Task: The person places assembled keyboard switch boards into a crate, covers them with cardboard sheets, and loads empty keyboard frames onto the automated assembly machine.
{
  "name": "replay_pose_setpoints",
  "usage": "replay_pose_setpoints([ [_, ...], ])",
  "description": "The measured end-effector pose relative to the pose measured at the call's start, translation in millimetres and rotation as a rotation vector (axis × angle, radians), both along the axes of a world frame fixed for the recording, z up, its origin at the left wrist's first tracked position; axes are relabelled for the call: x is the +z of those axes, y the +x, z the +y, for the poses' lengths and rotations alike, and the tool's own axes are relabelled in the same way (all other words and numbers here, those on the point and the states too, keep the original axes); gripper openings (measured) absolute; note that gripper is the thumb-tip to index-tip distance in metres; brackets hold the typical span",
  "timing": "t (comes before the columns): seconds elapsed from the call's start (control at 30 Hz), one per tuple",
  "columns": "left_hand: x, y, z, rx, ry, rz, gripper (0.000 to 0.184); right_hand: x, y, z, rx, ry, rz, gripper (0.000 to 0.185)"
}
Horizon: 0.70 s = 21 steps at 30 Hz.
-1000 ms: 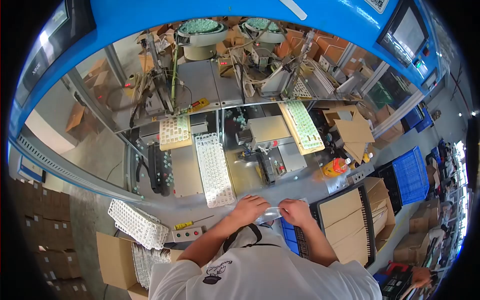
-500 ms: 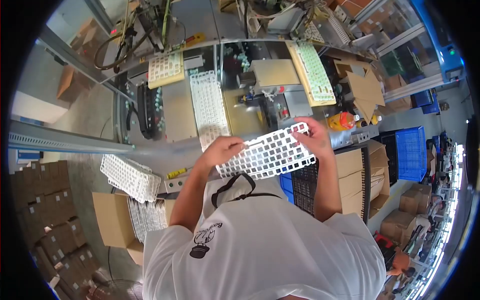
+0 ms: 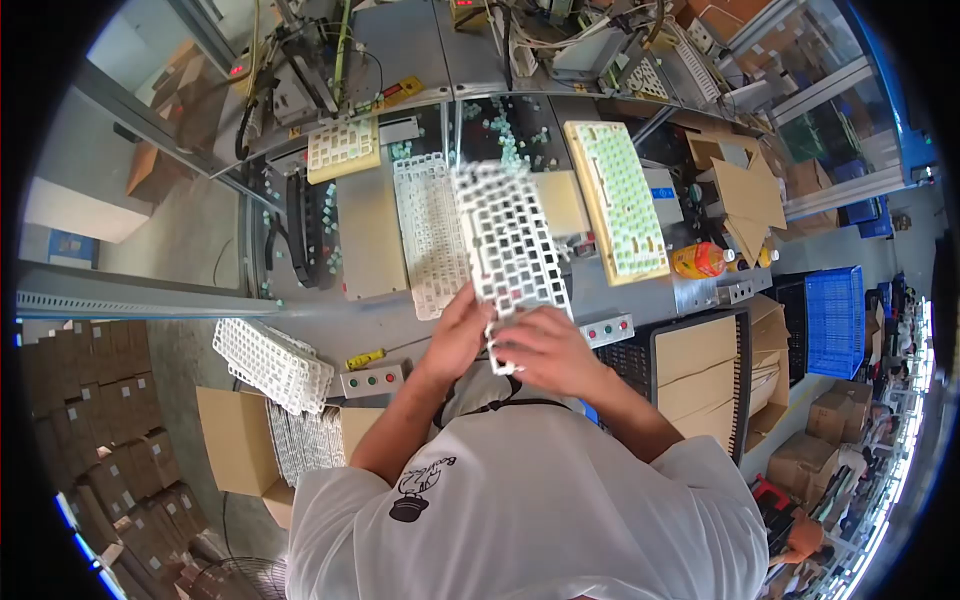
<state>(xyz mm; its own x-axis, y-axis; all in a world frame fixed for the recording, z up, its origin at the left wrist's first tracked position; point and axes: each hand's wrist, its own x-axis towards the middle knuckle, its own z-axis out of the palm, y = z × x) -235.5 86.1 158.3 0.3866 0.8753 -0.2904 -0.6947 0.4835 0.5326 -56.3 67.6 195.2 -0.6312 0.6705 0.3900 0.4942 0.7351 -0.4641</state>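
A white keyboard frame [image 3: 515,235] with rows of square holes stands lengthwise in front of me, its far end raised over the machine bed. My left hand [image 3: 461,335] grips its near left edge. Across its near end lies my right hand [image 3: 550,350], fingers bent over the frame. Just left of it, a second white keyboard frame [image 3: 430,240] rests on the bench. To the right, a cream fixture [image 3: 620,205] bears a plate filled with pale green pieces. Another cream fixture [image 3: 343,150] with a white plate sits at the back left.
Stacked white frames [image 3: 272,368] lie at the left, above an open carton [image 3: 235,440]. A yellow screwdriver [image 3: 365,358] is beside a button box [image 3: 373,381]. Orange bottles [image 3: 702,260], a black crate [image 3: 742,390] and a blue basket [image 3: 835,320] are at the right.
The held frame has turned from crosswise to lengthwise and moved forward. My right hand has come down and left to its near end. The right cream fixture's near end has shifted toward me.
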Motion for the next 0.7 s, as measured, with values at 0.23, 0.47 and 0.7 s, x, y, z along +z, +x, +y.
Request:
replay_pose_setpoints([
  [0.23,-44,-13,-10,0.193,0.115,0.480,0.020,5,56,124,-0.306,-0.126,-0.100,0.069],
  [0.47,-79,-24,-24,0.176,0.030,0.798,0.028,-59,105,256,-0.920,-0.563,-0.492,0.090],
  [0.7,-82,-35,-38,0.100,-0.054,0.868,0.028,-45,110,292,-0.761,-0.534,-0.709,0.080],
])
